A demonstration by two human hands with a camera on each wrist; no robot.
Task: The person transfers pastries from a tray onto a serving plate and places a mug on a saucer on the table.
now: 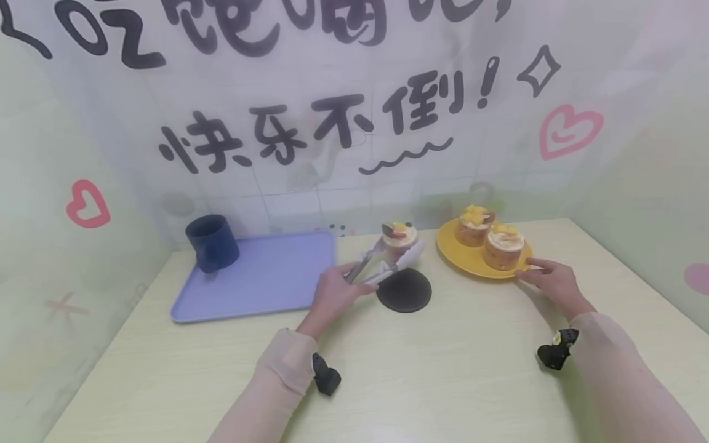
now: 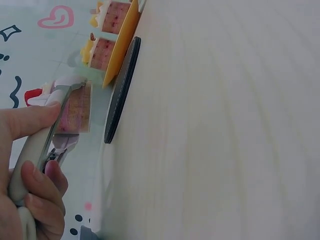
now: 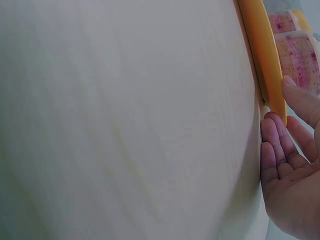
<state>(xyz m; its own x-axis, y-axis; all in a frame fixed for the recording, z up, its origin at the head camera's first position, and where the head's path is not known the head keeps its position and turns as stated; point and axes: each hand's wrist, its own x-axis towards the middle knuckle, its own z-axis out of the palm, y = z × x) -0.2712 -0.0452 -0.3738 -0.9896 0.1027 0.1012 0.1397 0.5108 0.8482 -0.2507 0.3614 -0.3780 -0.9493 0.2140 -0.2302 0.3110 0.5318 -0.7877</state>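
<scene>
My left hand (image 1: pixel 336 292) grips a pair of tongs (image 1: pixel 388 269) with pale tips. Between the tips is a small dessert cup (image 1: pixel 397 239), a pink layered cake topped with cream and fruit, held up off the table. Below and just in front of it lies a round black coaster (image 1: pixel 407 290). My right hand (image 3: pixel 295 160) pinches the near rim of a yellow plate (image 3: pixel 267 55), thumb on top and fingers at the underside. Two similar cups, a rear one (image 1: pixel 473 227) and a front one (image 1: pixel 504 247), stand on that plate.
A lilac tray (image 1: pixel 282 271) lies at the left of the pale table (image 1: pixel 421 381). On its back left corner stands a dark blue mug (image 1: pixel 213 243). A wall (image 1: pixel 332 184) with black lettering rises behind the table.
</scene>
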